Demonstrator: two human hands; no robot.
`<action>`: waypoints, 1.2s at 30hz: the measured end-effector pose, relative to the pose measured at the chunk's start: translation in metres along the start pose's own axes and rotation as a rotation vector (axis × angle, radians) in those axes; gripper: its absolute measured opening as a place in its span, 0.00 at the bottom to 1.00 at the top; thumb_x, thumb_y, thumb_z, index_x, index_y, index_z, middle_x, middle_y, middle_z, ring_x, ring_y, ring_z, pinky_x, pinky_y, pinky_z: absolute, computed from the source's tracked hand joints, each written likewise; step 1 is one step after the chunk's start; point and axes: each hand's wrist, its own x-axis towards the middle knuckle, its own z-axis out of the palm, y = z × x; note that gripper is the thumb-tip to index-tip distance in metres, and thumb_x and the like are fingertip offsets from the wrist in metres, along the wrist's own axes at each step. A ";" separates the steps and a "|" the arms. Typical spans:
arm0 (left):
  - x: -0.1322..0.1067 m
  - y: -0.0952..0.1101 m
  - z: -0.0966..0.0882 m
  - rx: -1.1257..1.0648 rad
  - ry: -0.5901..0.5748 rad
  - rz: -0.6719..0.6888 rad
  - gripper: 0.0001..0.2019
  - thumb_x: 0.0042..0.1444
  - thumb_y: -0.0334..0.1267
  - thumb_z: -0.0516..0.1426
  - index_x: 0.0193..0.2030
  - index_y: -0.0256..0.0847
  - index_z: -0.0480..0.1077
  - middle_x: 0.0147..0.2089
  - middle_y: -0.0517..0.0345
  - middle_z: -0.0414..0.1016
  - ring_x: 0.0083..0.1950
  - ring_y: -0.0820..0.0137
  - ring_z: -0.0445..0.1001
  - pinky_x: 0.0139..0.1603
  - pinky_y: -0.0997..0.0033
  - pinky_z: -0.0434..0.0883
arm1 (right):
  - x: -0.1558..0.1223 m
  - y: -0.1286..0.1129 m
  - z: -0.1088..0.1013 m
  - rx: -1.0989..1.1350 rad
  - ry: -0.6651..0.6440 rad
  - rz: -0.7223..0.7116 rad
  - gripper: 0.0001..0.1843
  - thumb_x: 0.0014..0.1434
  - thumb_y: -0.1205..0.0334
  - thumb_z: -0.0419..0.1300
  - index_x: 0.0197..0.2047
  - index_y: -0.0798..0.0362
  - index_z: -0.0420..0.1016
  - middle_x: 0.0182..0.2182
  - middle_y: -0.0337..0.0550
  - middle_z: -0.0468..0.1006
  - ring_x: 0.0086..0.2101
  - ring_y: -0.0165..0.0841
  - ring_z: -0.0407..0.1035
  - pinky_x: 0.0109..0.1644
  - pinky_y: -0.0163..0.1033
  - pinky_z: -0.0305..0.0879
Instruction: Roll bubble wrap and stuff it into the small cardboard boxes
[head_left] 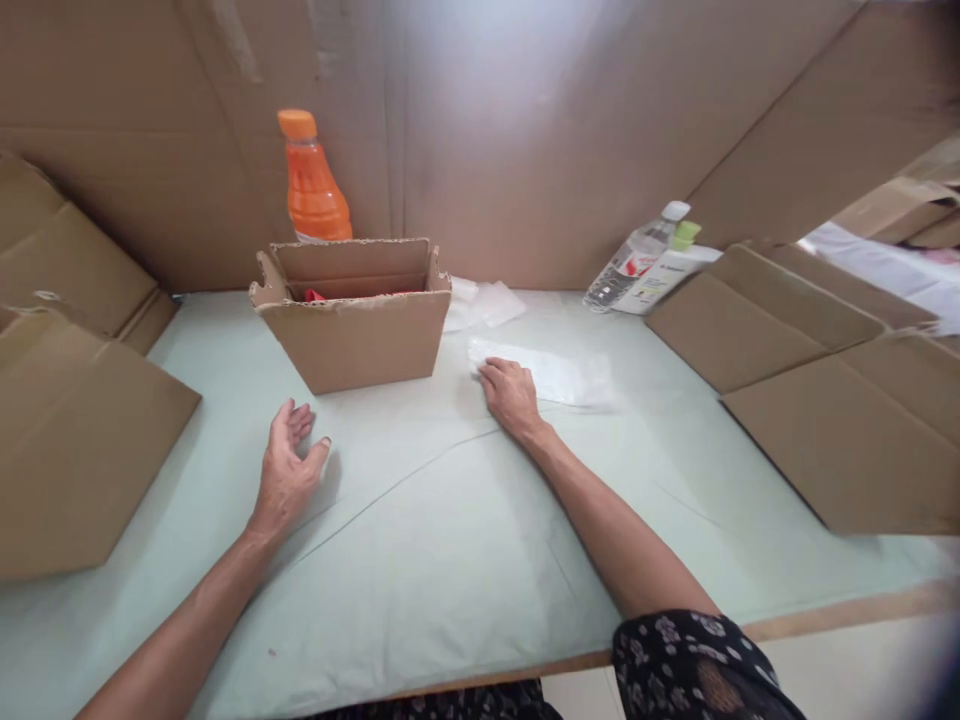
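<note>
My right hand (pixel 511 393) has its fingers curled at the left end of a flat white plastic packet (pixel 559 377) on the table. The fingertips press on the packet, and part of the grip is hidden by the back of my hand. Over to the left, my left hand (pixel 289 465) is held open and slightly cupped above the cloth, thumb apart, with nothing in it. An open cardboard box (pixel 367 345) stands between and beyond both hands. Something red (pixel 313 295) shows just inside its rim; the rest of the contents is hidden.
Behind the box stands an orange bottle (pixel 319 195). More clear plastic packets (pixel 491 303) lie beside the box. A clear bottle (pixel 637 255) and a white tube (pixel 664 278) lean at the back right. Folded cardboard pieces flank the pale green cloth (pixel 420 580), left (pixel 82 450) and right (pixel 862 430).
</note>
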 end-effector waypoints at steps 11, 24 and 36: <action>-0.048 0.024 -0.010 -0.069 -0.075 -0.103 0.34 0.54 0.47 0.63 0.66 0.37 0.64 0.64 0.37 0.72 0.64 0.56 0.75 0.68 0.50 0.69 | -0.138 -0.120 -0.014 0.547 -0.313 -0.774 0.18 0.63 0.70 0.58 0.53 0.47 0.81 0.55 0.44 0.81 0.54 0.37 0.75 0.58 0.47 0.69; 0.037 0.053 -0.010 -0.073 0.057 0.007 0.38 0.49 0.41 0.64 0.68 0.41 0.62 0.72 0.38 0.63 0.68 0.52 0.70 0.63 0.50 0.72 | -0.011 -0.077 -0.053 0.722 0.079 -0.071 0.27 0.62 0.55 0.61 0.64 0.51 0.71 0.61 0.55 0.75 0.55 0.45 0.74 0.50 0.49 0.75; 0.059 0.020 0.042 -0.195 0.143 0.079 0.24 0.52 0.40 0.60 0.56 0.46 0.64 0.54 0.50 0.74 0.59 0.58 0.76 0.58 0.56 0.75 | -0.012 -0.090 0.026 0.838 0.326 0.028 0.25 0.66 0.54 0.57 0.65 0.47 0.64 0.59 0.53 0.73 0.53 0.42 0.71 0.59 0.53 0.71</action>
